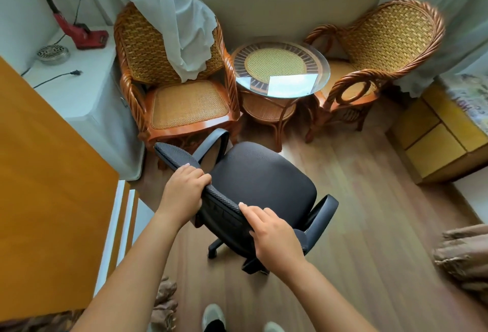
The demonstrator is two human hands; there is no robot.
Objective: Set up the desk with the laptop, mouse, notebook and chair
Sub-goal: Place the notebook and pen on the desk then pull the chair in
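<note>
A black office chair (260, 175) with a mesh backrest, padded seat and armrests stands on the wooden floor in front of me, seat facing away. My left hand (184, 186) is wrapped over the top edge of its backrest. My right hand (274, 234) grips the same edge further right, fingers laid along the rim. The orange wooden desk top (45, 199) fills the left side. No laptop, mouse or notebook is in view.
Two rattan armchairs (182, 88) (380, 54) flank a round glass-topped rattan table (281, 67) under the window. A white cabinet (79, 93) with a red tool stands left. A yellow drawer unit (435, 141) is at right. Brown fabric (464, 257) lies on the floor.
</note>
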